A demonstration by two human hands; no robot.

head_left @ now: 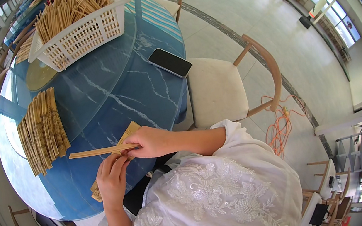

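My right hand (150,142) is closed round a pair of pale wooden chopsticks (90,153), which point left over the blue tabletop. My left hand (112,174) has its fingertips pinched together against the right fingers; what lies between them is hidden. A tan strip with dark markings, like a paper sleeve (129,130), runs slantwise beneath both hands, its lower end showing beside the left wrist. Left of the hands, a neat row of similar tan printed sleeves (44,131) lies side by side on the table.
A white plastic basket (84,41) heaped with loose chopsticks (71,11) stands at the back of the blue marbled table (104,187). A black phone (170,62) lies near the right edge. A cream chair (217,90) and an orange cable (279,132) are to the right.
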